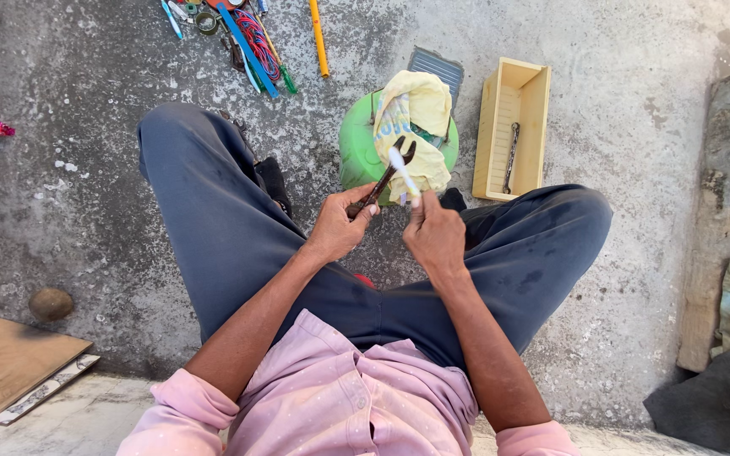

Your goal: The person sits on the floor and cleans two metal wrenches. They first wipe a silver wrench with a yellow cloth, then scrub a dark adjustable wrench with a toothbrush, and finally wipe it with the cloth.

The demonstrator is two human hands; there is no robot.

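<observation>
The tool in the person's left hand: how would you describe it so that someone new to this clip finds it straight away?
Start at the green bucket on the concrete floor between the knees, draped with a yellow cloth. In front of it, the left hand holds a dark open-ended spanner. Its forked, rusty-looking head sets it apart from the white toothbrush that the right hand holds against it.

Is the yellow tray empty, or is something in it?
Not empty: the yellow tray holds one dark metal tool lying lengthwise inside.

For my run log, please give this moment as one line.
left hand: holds dark wrench | right hand: holds white toothbrush against it
</observation>
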